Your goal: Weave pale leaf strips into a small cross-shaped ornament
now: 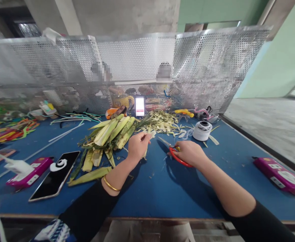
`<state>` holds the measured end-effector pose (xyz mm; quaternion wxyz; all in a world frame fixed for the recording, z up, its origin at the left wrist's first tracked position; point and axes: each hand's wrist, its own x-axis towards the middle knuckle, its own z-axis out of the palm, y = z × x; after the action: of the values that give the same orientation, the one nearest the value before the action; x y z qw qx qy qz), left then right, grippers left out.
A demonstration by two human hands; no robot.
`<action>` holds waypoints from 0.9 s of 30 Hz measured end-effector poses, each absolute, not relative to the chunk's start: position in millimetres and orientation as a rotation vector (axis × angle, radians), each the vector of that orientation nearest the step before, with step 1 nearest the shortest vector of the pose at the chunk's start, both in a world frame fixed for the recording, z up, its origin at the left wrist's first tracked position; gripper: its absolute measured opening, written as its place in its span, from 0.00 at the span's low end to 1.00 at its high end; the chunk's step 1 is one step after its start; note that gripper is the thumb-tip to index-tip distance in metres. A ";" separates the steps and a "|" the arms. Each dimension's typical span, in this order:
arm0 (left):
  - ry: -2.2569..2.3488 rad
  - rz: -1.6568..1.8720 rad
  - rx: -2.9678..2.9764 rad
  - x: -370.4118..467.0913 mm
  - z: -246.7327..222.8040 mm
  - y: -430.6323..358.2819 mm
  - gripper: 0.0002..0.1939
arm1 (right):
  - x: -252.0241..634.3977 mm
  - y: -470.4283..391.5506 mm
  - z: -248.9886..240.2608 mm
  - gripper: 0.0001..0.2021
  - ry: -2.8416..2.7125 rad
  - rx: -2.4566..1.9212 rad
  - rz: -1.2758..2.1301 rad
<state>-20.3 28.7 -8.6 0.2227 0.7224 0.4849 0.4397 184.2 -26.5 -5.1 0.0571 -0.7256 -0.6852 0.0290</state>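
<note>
My left hand (pixel 138 146), with a gold bangle at the wrist, pinches a small pale piece of husk (pixel 152 134) between thumb and fingers. Red-handled scissors (pixel 179 158) are gripped in my right hand (pixel 189 153), their blades pointing up and left toward that piece without touching it. Left of my left hand lies a bundle of green-yellow corn husks (pixel 113 131), with loose leaves below it. Behind both hands spreads a heap of cut husk bits (pixel 161 121). A spool of white string (pixel 202 131) stands beyond my right hand.
On the blue table (pixel 142 201) lie a black phone (pixel 55 176), a purple power strip (pixel 31 172) at left and another (pixel 280 174) at right. Colourful strips (pixel 18 129) lie far left. A perforated metal screen (pixel 137 60) crosses the back, with people behind it.
</note>
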 end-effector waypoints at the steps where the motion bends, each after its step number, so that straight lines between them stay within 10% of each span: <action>1: 1.334 1.198 2.034 -19.6 -9.0 27.4 0.16 | 180.2 -28.0 -6.6 0.20 -2.109 -2.246 0.033; 13: 1.090 0.850 2.278 -10.6 -10.0 10.6 0.13 | 179.0 -26.2 -14.2 0.17 -2.073 -1.286 0.230; 27: 1.068 0.603 2.470 -21.7 -1.4 24.4 0.21 | 184.4 -24.9 -11.4 0.10 -2.378 -1.394 -0.114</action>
<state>-21.7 24.4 -1.4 0.1907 0.8791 0.3803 0.2148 184.4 -24.9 -11.4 0.1901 -0.4962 -0.8462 -0.0405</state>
